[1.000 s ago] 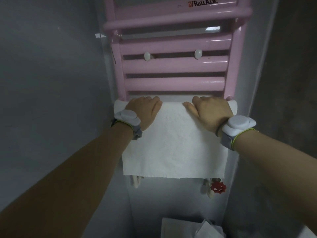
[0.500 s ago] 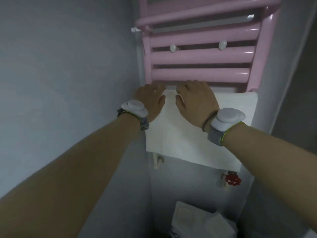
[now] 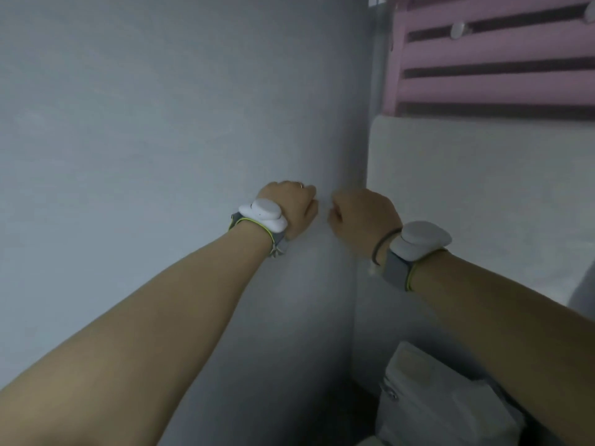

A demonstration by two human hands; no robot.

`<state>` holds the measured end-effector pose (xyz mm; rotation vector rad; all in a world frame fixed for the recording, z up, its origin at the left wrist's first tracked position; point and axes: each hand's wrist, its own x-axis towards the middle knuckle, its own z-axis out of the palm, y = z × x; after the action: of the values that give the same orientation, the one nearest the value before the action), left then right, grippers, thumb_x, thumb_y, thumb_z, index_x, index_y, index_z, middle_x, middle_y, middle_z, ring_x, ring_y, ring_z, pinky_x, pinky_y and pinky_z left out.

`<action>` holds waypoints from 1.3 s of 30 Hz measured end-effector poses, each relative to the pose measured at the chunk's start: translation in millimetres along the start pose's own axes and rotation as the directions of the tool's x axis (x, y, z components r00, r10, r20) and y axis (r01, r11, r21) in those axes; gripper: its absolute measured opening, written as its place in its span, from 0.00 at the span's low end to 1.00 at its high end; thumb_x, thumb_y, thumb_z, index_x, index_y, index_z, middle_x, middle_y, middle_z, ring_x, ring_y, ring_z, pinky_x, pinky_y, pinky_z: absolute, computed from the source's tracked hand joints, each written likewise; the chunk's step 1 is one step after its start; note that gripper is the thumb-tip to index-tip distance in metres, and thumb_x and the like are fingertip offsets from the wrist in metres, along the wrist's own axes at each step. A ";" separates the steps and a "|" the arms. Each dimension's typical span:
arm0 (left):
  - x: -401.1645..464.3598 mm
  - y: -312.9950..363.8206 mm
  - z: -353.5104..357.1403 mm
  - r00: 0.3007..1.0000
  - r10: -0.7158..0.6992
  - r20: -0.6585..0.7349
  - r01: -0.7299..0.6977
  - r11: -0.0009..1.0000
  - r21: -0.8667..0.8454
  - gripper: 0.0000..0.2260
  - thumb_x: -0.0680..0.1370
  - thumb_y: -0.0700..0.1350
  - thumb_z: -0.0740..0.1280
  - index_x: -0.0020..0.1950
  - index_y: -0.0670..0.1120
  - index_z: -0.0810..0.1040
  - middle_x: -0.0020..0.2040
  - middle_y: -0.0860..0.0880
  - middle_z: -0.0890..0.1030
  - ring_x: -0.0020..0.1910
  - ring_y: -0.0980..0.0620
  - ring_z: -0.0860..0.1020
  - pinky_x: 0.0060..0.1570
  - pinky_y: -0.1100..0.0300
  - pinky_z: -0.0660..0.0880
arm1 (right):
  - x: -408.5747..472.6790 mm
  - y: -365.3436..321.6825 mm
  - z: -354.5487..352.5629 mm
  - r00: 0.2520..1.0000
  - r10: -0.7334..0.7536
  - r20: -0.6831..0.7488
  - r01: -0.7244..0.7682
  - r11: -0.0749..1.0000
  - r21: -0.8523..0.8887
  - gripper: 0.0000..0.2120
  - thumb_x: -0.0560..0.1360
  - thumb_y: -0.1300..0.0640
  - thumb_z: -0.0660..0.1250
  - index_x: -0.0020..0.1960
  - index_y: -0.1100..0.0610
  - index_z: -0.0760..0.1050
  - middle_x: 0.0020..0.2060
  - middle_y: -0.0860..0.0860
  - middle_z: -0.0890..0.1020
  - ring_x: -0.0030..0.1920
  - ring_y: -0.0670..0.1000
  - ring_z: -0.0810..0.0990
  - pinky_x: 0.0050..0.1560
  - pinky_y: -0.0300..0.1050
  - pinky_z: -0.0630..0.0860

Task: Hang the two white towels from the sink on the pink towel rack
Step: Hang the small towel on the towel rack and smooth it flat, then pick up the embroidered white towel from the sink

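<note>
A white towel (image 3: 476,194) hangs flat over the lowest bar of the pink towel rack (image 3: 495,82) at the upper right. My left hand (image 3: 289,204) is curled into a loose fist in front of the grey wall, to the left of the towel and apart from it. My right hand (image 3: 362,220) is also curled shut, close beside the towel's left edge, with nothing visible in its fingers. Both wrists carry white sensor bands. No second towel is in view.
A grey wall (image 3: 145,123) fills the left half and meets the rack wall in a corner. White bags or packages (image 3: 428,403) lie on the floor at the lower right, below the towel.
Both hands have come off the towel and drawn back to the left, fingers closing. The view has swung left, so the rack and towel now sit at the right edge.
</note>
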<state>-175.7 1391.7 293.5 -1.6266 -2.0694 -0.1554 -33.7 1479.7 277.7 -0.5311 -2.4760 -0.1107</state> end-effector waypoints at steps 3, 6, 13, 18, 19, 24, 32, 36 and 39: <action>-36.1 -24.9 -0.4 0.996 -0.070 0.055 0.068 0.997 0.044 0.12 0.80 0.52 0.55 0.43 0.47 0.69 0.46 0.43 0.80 0.45 0.40 0.79 0.41 0.56 0.69 | 2.6 -37.6 10.7 0.998 -0.044 0.052 0.042 0.998 0.045 0.10 0.78 0.57 0.57 0.38 0.58 0.67 0.31 0.53 0.71 0.33 0.57 0.71 0.33 0.44 0.65; -80.7 -55.1 -6.4 0.986 -0.150 0.066 0.145 0.986 0.077 0.12 0.80 0.52 0.54 0.43 0.46 0.70 0.46 0.42 0.81 0.46 0.39 0.79 0.40 0.56 0.68 | 8.5 -85.9 20.6 0.989 -0.100 0.112 0.093 0.993 0.073 0.11 0.75 0.59 0.59 0.35 0.57 0.65 0.29 0.53 0.70 0.32 0.58 0.73 0.32 0.43 0.65; -192.9 -107.1 -44.4 0.944 -0.323 0.072 0.306 0.935 0.181 0.15 0.80 0.52 0.55 0.45 0.45 0.75 0.47 0.42 0.82 0.47 0.39 0.80 0.39 0.58 0.66 | 3.6 -204.2 19.5 0.955 -0.262 0.140 0.252 0.964 0.083 0.17 0.74 0.62 0.58 0.31 0.53 0.54 0.28 0.51 0.63 0.32 0.57 0.69 0.33 0.45 0.61; -310.0 -145.4 -98.8 0.883 -0.459 0.095 0.430 0.874 0.229 0.13 0.79 0.52 0.54 0.40 0.48 0.70 0.45 0.42 0.82 0.45 0.39 0.79 0.37 0.58 0.68 | -21.1 -320.3 7.2 0.910 -0.387 0.151 0.371 0.920 0.126 0.15 0.73 0.62 0.58 0.31 0.55 0.57 0.29 0.51 0.63 0.32 0.58 0.67 0.28 0.42 0.53; -342.0 -153.4 -114.3 0.863 -0.493 0.110 0.456 0.853 0.253 0.12 0.79 0.52 0.54 0.39 0.48 0.69 0.45 0.42 0.82 0.44 0.39 0.79 0.37 0.58 0.68 | -30.4 -350.3 3.6 0.893 -0.425 0.146 0.405 0.902 0.149 0.13 0.73 0.62 0.59 0.32 0.55 0.59 0.29 0.51 0.63 0.33 0.58 0.68 0.28 0.42 0.53; -451.8 -168.7 -167.9 0.779 -0.616 0.113 0.562 0.767 0.309 0.12 0.78 0.52 0.54 0.38 0.48 0.68 0.39 0.43 0.78 0.38 0.40 0.75 0.37 0.57 0.68 | -70.9 -451.3 -19.7 0.843 -0.524 0.119 0.496 0.844 0.203 0.04 0.71 0.63 0.59 0.40 0.57 0.71 0.31 0.53 0.68 0.34 0.59 0.71 0.32 0.44 0.61; -668.9 -174.8 -263.7 0.603 -0.782 0.154 0.665 0.600 0.445 0.10 0.76 0.50 0.57 0.39 0.46 0.67 0.36 0.46 0.72 0.35 0.41 0.72 0.34 0.58 0.66 | -168.9 -637.3 -70.8 0.695 -0.717 0.056 0.667 0.671 0.324 0.04 0.70 0.64 0.59 0.38 0.56 0.67 0.29 0.51 0.65 0.34 0.59 0.70 0.29 0.43 0.55; -734.0 -168.9 -293.1 0.512 -0.843 0.167 0.698 0.521 0.492 0.09 0.75 0.50 0.57 0.39 0.46 0.68 0.37 0.46 0.73 0.35 0.41 0.73 0.35 0.58 0.67 | -200.2 -688.8 -87.7 0.621 -0.783 0.006 0.736 0.586 0.340 0.04 0.70 0.63 0.60 0.37 0.56 0.67 0.29 0.51 0.62 0.34 0.59 0.68 0.29 0.43 0.54; -774.2 -162.2 -310.8 0.467 -0.871 0.152 0.717 0.474 0.511 0.09 0.76 0.49 0.57 0.40 0.46 0.68 0.37 0.45 0.74 0.34 0.42 0.73 0.35 0.58 0.69 | -217.7 -716.9 -96.8 0.586 -0.810 0.012 0.759 0.554 0.343 0.07 0.69 0.64 0.60 0.34 0.56 0.64 0.29 0.51 0.63 0.33 0.58 0.68 0.29 0.42 0.54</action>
<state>-105.7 545.8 251.2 -0.2906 -2.8246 0.2851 -105.1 727.8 262.0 0.7939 -2.6315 -0.0320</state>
